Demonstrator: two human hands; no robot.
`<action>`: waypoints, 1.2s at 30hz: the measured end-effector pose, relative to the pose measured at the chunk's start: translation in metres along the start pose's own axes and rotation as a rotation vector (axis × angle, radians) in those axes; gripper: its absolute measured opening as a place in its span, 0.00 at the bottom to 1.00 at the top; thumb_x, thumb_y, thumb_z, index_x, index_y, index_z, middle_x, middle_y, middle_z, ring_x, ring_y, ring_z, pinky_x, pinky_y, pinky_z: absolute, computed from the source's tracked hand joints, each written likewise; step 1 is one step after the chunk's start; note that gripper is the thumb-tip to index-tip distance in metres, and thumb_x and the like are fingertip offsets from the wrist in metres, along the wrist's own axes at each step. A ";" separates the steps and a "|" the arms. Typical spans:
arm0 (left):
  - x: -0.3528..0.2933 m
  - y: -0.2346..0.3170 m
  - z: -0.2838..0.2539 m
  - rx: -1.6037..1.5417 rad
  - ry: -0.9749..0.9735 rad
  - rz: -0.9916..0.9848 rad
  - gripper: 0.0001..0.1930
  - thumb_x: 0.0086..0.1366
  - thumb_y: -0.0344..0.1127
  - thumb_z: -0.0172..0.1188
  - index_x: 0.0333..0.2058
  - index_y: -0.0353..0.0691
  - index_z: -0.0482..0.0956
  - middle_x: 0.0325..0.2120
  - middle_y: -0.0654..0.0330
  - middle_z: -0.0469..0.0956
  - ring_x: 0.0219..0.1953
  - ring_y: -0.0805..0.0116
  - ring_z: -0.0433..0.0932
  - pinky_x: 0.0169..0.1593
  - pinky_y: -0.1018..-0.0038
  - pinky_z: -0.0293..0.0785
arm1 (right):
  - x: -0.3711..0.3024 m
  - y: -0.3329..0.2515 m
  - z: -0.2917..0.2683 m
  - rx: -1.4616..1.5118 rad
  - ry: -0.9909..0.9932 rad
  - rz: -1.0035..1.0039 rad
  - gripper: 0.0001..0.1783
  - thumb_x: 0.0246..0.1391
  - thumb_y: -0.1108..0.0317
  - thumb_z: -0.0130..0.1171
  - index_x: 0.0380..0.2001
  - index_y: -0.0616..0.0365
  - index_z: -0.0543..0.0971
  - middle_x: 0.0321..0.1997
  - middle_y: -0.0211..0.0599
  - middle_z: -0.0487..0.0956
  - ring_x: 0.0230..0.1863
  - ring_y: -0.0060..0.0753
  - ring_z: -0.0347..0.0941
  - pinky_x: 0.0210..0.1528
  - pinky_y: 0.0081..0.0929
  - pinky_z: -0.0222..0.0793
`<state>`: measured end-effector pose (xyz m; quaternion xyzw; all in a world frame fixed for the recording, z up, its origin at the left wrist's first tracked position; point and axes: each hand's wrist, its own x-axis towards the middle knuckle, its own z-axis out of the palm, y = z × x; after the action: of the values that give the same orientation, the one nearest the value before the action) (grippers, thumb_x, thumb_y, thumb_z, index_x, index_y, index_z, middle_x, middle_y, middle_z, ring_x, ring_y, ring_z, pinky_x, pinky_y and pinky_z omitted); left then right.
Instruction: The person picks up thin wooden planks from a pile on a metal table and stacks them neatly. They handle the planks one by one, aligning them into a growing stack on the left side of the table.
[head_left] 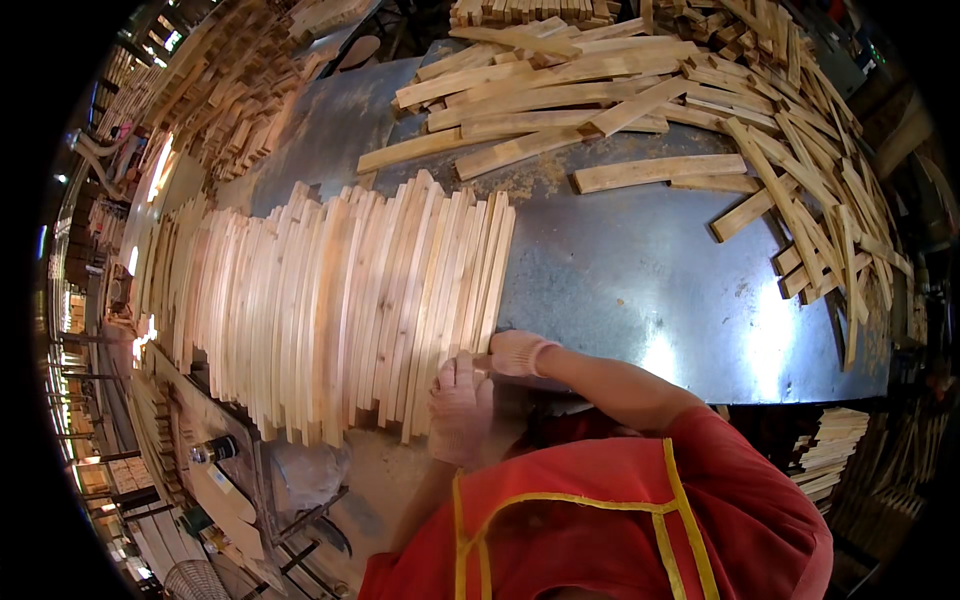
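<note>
- Workshop: lumber (250,130) is stacked at upper left; a metal table (620,270) carries the work.
- Work location: a row (330,300) of wooden strips lies side by side across the left part of the table.
- Right hand (518,354): gloved, at the near end of the row's rightmost strips; fingers bent inward. Whether they pinch a strip cannot be told.
- Left hand (460,410): gloved, just beside the right hand, at the row's near edge; fingers close together, grip undetermined.
- Done, as judged: the row is long and closely set, though its ends are uneven.
- Left, as judged: a large pile (600,69) lies unarranged across the table's far and right sides.
</note>
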<state>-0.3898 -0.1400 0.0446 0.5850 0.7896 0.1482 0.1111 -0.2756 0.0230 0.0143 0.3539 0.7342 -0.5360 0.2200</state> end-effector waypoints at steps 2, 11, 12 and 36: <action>0.012 0.007 0.002 -0.010 0.024 0.032 0.31 0.69 0.47 0.62 0.67 0.38 0.73 0.61 0.45 0.74 0.61 0.41 0.74 0.63 0.48 0.71 | -0.007 -0.010 -0.025 -0.093 -0.144 0.072 0.37 0.65 0.40 0.58 0.56 0.68 0.81 0.51 0.59 0.85 0.50 0.59 0.82 0.56 0.46 0.75; 0.082 0.072 0.059 0.088 -0.008 0.345 0.40 0.61 0.49 0.71 0.69 0.38 0.71 0.65 0.47 0.70 0.68 0.42 0.67 0.69 0.49 0.64 | -0.100 0.265 -0.136 0.463 0.931 -0.107 0.32 0.60 0.46 0.66 0.60 0.56 0.79 0.49 0.49 0.85 0.53 0.46 0.81 0.55 0.39 0.76; 0.101 0.087 0.068 0.113 -0.023 0.385 0.42 0.61 0.50 0.71 0.70 0.38 0.70 0.66 0.48 0.69 0.69 0.43 0.65 0.71 0.49 0.62 | -0.117 0.309 -0.163 0.431 1.119 0.008 0.33 0.58 0.48 0.68 0.60 0.56 0.79 0.48 0.52 0.85 0.53 0.51 0.81 0.56 0.40 0.76; 0.174 0.240 0.149 -1.361 -0.893 -0.507 0.17 0.79 0.48 0.59 0.50 0.38 0.78 0.31 0.63 0.81 0.29 0.75 0.79 0.35 0.80 0.77 | -0.210 0.326 -0.166 1.108 1.219 -0.090 0.59 0.52 0.63 0.75 0.81 0.63 0.52 0.62 0.52 0.79 0.54 0.36 0.79 0.56 0.32 0.78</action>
<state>-0.1741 0.1070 -0.0073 0.1997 0.5179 0.3167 0.7692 0.1171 0.1770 0.0111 0.6101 0.3676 -0.5427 -0.4451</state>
